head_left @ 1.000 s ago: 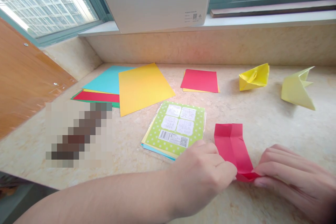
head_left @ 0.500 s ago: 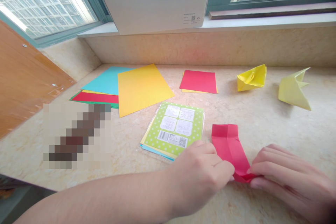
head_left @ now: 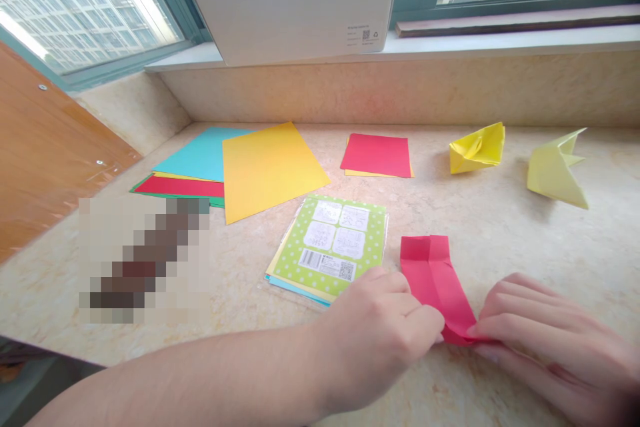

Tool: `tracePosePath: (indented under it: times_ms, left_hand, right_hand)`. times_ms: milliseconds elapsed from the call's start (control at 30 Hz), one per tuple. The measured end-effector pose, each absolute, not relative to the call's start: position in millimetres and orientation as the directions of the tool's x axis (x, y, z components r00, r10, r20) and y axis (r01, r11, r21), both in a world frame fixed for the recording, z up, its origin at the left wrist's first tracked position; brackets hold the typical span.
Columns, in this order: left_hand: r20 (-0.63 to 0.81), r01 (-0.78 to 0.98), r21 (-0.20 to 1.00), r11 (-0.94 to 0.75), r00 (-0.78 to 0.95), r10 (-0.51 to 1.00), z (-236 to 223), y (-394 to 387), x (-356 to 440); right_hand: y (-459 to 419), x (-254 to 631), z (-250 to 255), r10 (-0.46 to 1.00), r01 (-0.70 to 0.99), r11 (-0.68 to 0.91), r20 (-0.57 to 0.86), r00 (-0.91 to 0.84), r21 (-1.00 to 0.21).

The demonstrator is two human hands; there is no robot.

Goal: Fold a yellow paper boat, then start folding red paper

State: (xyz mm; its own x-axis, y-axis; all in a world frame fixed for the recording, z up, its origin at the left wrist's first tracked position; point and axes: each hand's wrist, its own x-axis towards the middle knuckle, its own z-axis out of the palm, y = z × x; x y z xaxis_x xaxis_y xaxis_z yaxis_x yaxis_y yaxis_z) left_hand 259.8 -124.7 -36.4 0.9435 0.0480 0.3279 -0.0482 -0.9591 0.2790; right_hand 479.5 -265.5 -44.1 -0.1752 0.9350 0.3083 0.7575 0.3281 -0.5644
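A folded red sheet of paper [head_left: 437, 280] lies on the stone counter with its far end folded over and creases down its length. My left hand [head_left: 380, 333] pinches its near left corner between thumb and curled fingers. At the near right corner, my right hand [head_left: 545, 340] grips the paper between thumb and fingertips. The near edge is bent up between the two hands, partly hidden by the fingers. Just left of the red paper, a green dotted origami paper pack [head_left: 327, 247] lies partly behind my left hand.
Large coloured sheets, topped by an orange one [head_left: 273, 170], lie at the back left. Small red squares [head_left: 376, 155] are behind the pack. A yellow folded paper [head_left: 477, 149] and a pale yellow one [head_left: 556, 170] stand at right. A white box [head_left: 295, 10] sits on the sill.
The near edge of the red paper looks flatter under my right fingers, which have shifted slightly. My left hand keeps its pinch, and the view has moved a little.
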Motion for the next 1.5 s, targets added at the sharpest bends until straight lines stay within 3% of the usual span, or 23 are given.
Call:
tracePosePath:
  times_ms: [100,467,1100,1300,1500]
  left_hand:
    - [0.318,-0.043,0.277,-0.96,0.947,0.049,-36.1,-125.3,259.7]
    - [0.298,-0.051,0.277,-0.959,0.954,0.035,-36.1,-124.7,259.8]
    - [0.308,-0.061,0.272,-0.96,0.951,0.027,-35.8,-125.1,259.6]
    - [0.357,-0.054,0.304,-0.951,0.932,0.061,-34.8,-125.7,259.1]
    - [0.351,-0.073,0.317,-0.946,0.935,0.045,-36.5,-126.0,257.7]
  right_hand:
    - [-265.5,486.9,-46.6,0.944,0.735,0.33,0.188,-0.272,-0.592]
    - [-270.6,493.2,-56.4,0.967,0.761,0.255,0.133,-0.219,-0.597]
    - [-269.4,491.4,-54.3,0.964,0.777,0.267,0.163,-0.211,-0.57]
    - [-263.6,479.0,-36.9,0.933,0.737,0.361,0.222,-0.284,-0.572]
    - [-261.4,478.5,-25.3,0.946,0.701,0.324,0.199,-0.256,-0.636]
